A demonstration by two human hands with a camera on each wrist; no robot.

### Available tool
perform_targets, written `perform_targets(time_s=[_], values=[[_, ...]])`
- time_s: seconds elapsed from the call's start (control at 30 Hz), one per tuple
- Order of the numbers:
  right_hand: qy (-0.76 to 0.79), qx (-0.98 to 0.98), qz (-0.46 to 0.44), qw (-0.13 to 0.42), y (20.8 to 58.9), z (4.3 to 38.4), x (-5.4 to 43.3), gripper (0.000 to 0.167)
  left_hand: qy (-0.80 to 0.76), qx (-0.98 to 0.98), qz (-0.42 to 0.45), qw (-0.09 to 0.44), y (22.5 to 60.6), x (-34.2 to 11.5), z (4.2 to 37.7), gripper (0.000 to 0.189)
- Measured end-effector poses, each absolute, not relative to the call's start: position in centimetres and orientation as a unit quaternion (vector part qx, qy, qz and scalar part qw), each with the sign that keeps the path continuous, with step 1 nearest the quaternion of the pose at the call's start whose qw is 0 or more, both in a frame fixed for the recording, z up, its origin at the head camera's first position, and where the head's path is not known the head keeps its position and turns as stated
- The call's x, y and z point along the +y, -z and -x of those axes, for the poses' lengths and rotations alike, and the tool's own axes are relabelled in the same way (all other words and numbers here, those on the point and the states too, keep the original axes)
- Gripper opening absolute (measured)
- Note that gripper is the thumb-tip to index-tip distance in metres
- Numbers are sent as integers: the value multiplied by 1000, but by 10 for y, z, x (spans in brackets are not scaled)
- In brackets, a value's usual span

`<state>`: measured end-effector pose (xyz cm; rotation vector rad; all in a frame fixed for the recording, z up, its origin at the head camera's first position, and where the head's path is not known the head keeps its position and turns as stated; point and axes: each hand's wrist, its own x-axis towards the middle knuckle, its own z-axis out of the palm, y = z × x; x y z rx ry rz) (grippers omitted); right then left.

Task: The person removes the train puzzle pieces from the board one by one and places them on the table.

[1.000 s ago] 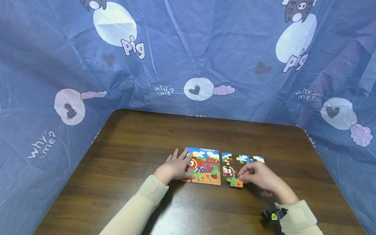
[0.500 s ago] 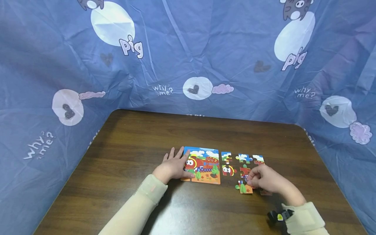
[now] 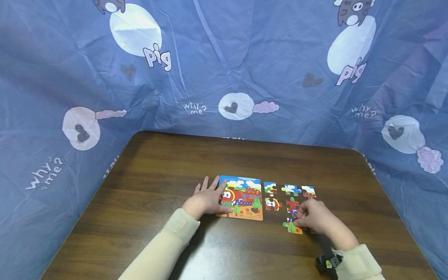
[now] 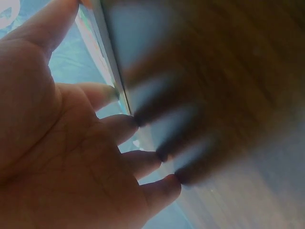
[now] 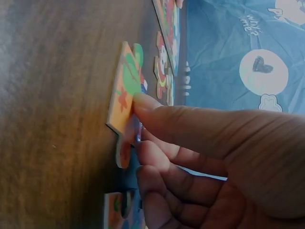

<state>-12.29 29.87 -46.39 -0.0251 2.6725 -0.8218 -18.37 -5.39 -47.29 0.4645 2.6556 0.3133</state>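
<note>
Fingers spread, my left hand (image 3: 204, 201) rests at the left edge of the assembled-looking train picture board (image 3: 245, 202). The left wrist view shows its straight fingers (image 4: 143, 162) at the board's edge. My right hand (image 3: 316, 217) pinches a puzzle piece (image 3: 293, 228) with a green tree and orange ground. Up close in the right wrist view, the thumb lies on that puzzle piece (image 5: 125, 95) while the other fingers curl beside it. Just above it in the head view is a red puzzle piece (image 3: 292, 206), partly covered by the fingers.
Left of the red piece lies an eyed train-face piece (image 3: 272, 203). Sky pieces sit farther back: a left one (image 3: 270, 187), a middle one (image 3: 291, 189) and a right one (image 3: 308, 191). The right hand partly hides another piece. Blue patterned cloth (image 3: 210, 70) surrounds the brown table (image 3: 157, 163).
My right hand has moved the tree piece rightward and slightly nearer, to below the red piece. My left hand stays at the board, shifting barely.
</note>
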Motion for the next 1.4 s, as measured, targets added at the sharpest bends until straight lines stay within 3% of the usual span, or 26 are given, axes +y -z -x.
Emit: perform_targets(time_s=[0.7, 1.1, 1.4], values=[[293, 939, -12, 179, 463, 123, 296, 24, -120, 956, -163, 212, 476, -54, 184, 102], [314, 939, 47, 135, 453, 128, 296, 19, -121, 956, -164, 213, 475, -54, 184, 101], [344, 926, 110, 111, 452, 139, 259, 10, -122, 956, -168, 206, 478, -55, 185, 102]])
